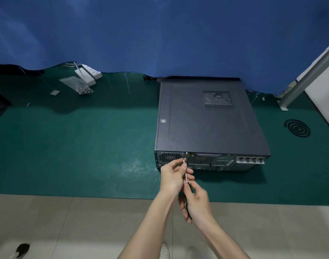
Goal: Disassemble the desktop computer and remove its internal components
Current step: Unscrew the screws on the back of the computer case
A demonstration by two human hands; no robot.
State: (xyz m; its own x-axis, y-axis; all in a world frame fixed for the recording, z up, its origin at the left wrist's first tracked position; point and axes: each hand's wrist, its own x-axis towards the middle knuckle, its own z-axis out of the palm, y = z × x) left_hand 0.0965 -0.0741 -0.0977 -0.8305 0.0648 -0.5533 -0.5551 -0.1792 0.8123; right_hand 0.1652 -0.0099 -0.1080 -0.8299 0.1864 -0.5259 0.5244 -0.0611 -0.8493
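Desktop computer looks heavy, rigid to us; we'd hold it by rear corners. Our left hand pinches screwdriver shaft, right hand wraps handle.

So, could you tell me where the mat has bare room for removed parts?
The widest bare patch of mat lies left of the computer, nearer than the power strips and plastic bag. A narrower strip separates computer and coil. The computer's near end is crowded: left hand, right hand, screwdriver.
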